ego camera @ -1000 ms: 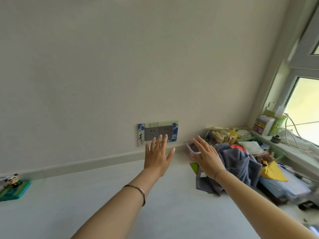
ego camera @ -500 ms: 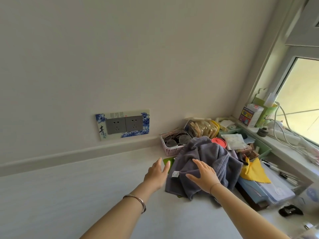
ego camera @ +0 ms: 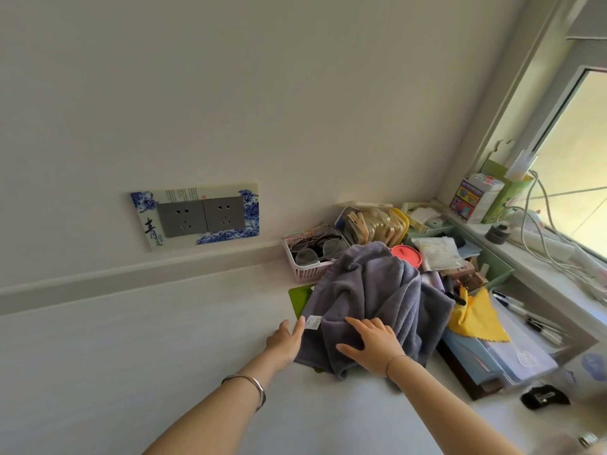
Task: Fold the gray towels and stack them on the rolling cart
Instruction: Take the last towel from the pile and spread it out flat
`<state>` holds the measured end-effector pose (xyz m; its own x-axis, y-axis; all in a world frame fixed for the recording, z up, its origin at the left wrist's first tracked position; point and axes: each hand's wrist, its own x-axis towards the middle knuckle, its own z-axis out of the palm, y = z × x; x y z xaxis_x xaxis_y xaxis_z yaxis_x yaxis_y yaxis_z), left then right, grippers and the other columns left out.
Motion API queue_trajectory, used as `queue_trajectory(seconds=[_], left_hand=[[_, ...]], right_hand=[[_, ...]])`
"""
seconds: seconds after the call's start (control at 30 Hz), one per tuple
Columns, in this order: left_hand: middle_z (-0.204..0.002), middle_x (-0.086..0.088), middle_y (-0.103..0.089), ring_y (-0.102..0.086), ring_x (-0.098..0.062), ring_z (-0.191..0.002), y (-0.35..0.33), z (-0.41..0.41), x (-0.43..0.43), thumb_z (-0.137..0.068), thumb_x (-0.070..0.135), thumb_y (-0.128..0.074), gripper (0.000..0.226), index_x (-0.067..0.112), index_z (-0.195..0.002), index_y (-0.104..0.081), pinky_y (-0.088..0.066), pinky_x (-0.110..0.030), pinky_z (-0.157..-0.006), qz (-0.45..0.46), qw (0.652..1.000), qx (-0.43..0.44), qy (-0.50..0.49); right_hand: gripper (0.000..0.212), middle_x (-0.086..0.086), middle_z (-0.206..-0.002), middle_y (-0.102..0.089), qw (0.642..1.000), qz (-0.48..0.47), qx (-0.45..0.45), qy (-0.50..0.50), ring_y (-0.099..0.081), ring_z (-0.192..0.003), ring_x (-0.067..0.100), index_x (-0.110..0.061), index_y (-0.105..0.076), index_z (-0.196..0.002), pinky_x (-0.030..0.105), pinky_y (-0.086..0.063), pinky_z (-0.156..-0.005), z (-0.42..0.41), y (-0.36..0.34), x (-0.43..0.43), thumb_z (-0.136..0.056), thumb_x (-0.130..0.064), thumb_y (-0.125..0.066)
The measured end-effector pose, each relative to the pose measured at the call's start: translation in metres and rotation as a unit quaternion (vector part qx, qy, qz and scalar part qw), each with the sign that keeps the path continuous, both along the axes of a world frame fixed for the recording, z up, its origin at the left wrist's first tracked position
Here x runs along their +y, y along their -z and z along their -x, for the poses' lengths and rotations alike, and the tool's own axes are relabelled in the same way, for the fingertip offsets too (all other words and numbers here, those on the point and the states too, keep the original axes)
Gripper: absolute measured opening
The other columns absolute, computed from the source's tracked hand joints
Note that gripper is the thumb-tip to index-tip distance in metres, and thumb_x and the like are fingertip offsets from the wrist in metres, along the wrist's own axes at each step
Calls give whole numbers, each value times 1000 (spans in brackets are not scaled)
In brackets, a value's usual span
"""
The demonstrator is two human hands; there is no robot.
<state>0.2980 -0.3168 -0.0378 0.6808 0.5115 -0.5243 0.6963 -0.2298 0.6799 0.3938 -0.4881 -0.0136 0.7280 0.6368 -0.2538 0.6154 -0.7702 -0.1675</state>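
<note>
A: Nearest to us, low in the frame, our left hand (ego camera: 285, 339) reaches over the pale bench (ego camera: 164, 356) with its fingers (ego camera: 295, 330) straight and close together, tips at the left edge of the gray towel (ego camera: 377, 290), by its white tag (ego camera: 313, 322).

B: And our right hand (ego camera: 374, 348) lies flat on the towel's near fold, fingers (ego camera: 363, 324) spread, thumb out to the side. Neither hand has pinched any cloth yet.

A: So we judge this the very start: taking hold of the first towel. It sits crumpled in a heap at centre right, partly over a green sheet (ego camera: 299, 298) and up against the clutter.

B: Whether the heap is one towel or several we cannot tell. Next we need to close on an edge or two corners and draw it toward the bare bench at lower left to spread it.

A: Gently, though. Just behind it stand the pink basket (ego camera: 308, 270) of glasses and, to the right, a yellow cloth (ego camera: 476, 318).

B: The rolling cart isn't in view, so stacking is far off.
</note>
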Motion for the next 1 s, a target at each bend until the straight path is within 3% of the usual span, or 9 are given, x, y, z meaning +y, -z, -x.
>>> queue_trajectory(seconds=[0.1, 0.17, 0.23, 0.33, 0.43, 0.53, 0.77, 0.87, 1.0], left_hand=[[-146, -11, -39, -35, -32, -133, 6, -9, 2, -96, 57, -26, 64, 16, -145, -30, -31, -37, -107, -1, 1000, 13, -28], [-137, -12, -49, -46, -31, -125, 10, -16, 4, -95, 57, -32, 61, 14, -137, -43, -38, -36, -104, 30, 999, -5, -42], [-126, -13, -57, -53, -30, -115, 11, -23, 4, -95, 56, -32, 60, 10, -127, -52, -42, -37, -100, 63, 997, -15, -37], [-131, -14, -53, -50, -32, -120, 8, -34, 4, -94, 60, -28, 65, 11, -130, -52, -40, -39, -103, 56, 998, 3, -23], [-132, -12, -50, -44, -30, -123, 0, -44, 7, -96, 55, -34, 56, 14, -128, -52, -37, -36, -102, -28, 999, 11, -13], [-137, -12, -44, -32, -28, -131, -5, -56, 9, -97, 54, -32, 56, 16, -138, -39, -30, -36, -105, -21, 1000, 2, -3], [-143, -20, -30, -35, -34, -131, -2, -79, 15, -95, 61, -21, 63, 25, -146, -27, -28, -40, -108, 0, 998, 53, -15], [-142, -17, -36, -33, -32, -132, -2, -85, 15, -95, 60, -20, 63, 22, -142, -36, -28, -40, -108, -4, 999, 48, -14], [-129, -12, -53, -42, -29, -122, 0, -86, 15, -95, 59, -29, 55, 19, -119, -58, -36, -37, -103, -4, 1000, 20, -17]], right_hand=[[63, -8, -144, -40, 1000, 4, 25, -10, -34, -133, 20, -37, -26, -145, 37, -24, -114, -4, 1, 1, -90, -64, -40], [57, -7, -137, -46, 998, -59, 30, -16, -43, -126, 18, -35, -36, -141, 35, -32, -110, -11, -5, 3, -90, -60, -42], [51, -7, -127, -50, 987, -160, -20, -20, -49, -118, 15, -32, -46, -134, 34, -37, -103, -23, -16, 7, -89, -56, -49], [54, -5, -132, -47, 967, -235, -99, 12, -43, -124, 18, -28, -49, -131, 38, -30, -105, -52, -37, 17, -85, -54, -58], [69, -1, -147, -34, 964, -243, -84, 58, -31, -135, 23, -25, -40, -138, 42, -24, -111, -85, -53, 32, -80, -55, -63], [82, 3, -155, -21, 964, -230, -38, 130, -23, -140, 28, -21, -31, -144, 46, -22, -114, -117, -59, 43, -78, -56, -66], [101, 11, -151, -30, 975, -112, 39, 190, -27, -137, 34, -16, -19, -148, 46, -26, -111, -161, -48, 57, -73, -70, -61], [106, 12, -152, -27, 966, -134, 60, 213, -24, -139, 35, -15, -16, -148, 47, -23, -113, -163, -39, 54, -71, -68, -64], [94, 11, -141, -43, 977, -94, 24, 191, -36, -130, 34, -15, -36, -139, 43, -30, -105, -161, -30, 50, -70, -71, -62]])
